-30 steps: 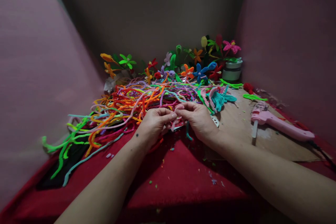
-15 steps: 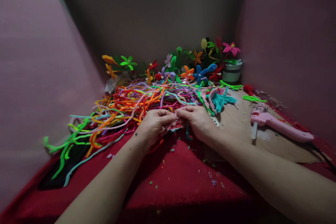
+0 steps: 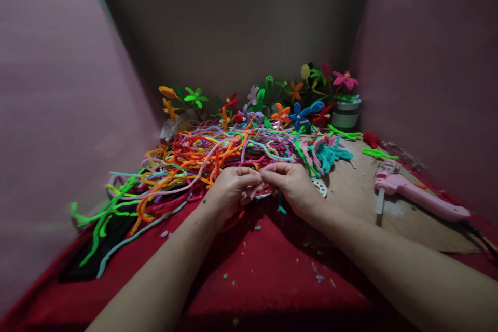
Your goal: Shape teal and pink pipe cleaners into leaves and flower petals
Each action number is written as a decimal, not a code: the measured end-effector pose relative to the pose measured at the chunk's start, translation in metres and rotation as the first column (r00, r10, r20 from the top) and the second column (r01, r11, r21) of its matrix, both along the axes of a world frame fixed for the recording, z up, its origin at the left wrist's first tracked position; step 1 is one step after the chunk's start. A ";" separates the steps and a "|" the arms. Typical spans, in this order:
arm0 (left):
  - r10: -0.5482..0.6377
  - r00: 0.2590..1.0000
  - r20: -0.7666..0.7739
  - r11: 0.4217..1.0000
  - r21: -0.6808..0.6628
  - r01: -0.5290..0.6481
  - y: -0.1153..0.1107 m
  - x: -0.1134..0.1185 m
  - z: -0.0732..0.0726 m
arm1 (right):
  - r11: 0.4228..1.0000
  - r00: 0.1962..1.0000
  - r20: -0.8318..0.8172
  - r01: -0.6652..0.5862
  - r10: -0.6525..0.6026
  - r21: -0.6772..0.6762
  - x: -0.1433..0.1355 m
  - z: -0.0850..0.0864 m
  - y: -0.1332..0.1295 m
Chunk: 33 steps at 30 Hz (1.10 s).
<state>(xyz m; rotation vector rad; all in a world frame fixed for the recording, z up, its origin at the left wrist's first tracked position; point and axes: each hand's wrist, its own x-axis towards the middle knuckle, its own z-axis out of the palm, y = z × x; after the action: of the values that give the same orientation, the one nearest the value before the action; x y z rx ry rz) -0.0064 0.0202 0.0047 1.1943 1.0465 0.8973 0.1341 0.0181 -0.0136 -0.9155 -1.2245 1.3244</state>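
Observation:
Over the front of the pipe-cleaner pile, my left hand (image 3: pixel 233 187) and my right hand (image 3: pixel 292 185) meet fingertip to fingertip. Both are closed in a pinch on a short pale pink pipe cleaner (image 3: pixel 254 191), mostly hidden by the fingers. Just behind them spreads a tangled heap of pipe cleaners (image 3: pixel 218 154) in orange, pink, purple and green. A teal pipe cleaner piece (image 3: pixel 281 206) lies below my right hand. Beside that hand is a white disc with holes (image 3: pixel 319 188), partly covered.
A pink glue gun (image 3: pixel 422 197) rests on a cardboard sheet (image 3: pixel 350 202) at right. Teal bent pipe cleaners (image 3: pixel 329 155) lie nearby. Pipe-cleaner flowers (image 3: pixel 299 114) and a white pot (image 3: pixel 346 112) stand at the back. Scraps dot the red cloth (image 3: pixel 272 280); a black flat object (image 3: pixel 83 264) lies left.
The view has shifted slightly, so the surroundings sit a little lower and further right. Both hands keep their pinch, with only small finger movement.

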 end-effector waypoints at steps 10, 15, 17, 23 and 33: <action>0.076 0.991 -0.110 0.990 0.128 -0.062 -0.001 0.001 0.001 | 0.989 0.987 0.110 0.104 -0.116 0.107 -0.002 -0.001 -0.001; 0.090 0.990 -0.112 0.992 0.099 -0.079 0.001 -0.002 0.000 | 0.990 0.979 0.165 0.104 -0.119 0.095 -0.004 -0.003 0.000; 0.103 0.988 -0.116 0.990 0.107 -0.090 0.002 -0.002 0.001 | 0.989 0.969 0.207 0.122 -0.136 0.079 -0.006 -0.003 0.003; 0.108 0.994 -0.019 0.984 0.147 -0.104 0.003 -0.006 0.004 | 0.998 0.983 0.176 0.057 -0.057 0.003 -0.013 0.010 0.007; 0.087 0.989 0.120 0.992 0.075 -0.097 0.009 -0.012 0.000 | 0.942 0.940 0.084 -0.325 0.332 -0.083 0.002 0.014 0.028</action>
<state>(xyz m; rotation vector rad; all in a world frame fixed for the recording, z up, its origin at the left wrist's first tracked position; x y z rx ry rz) -0.0184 0.0290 0.0050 1.1529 0.9852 1.0776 0.1365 0.0456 0.0004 -0.8553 -1.4621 1.6086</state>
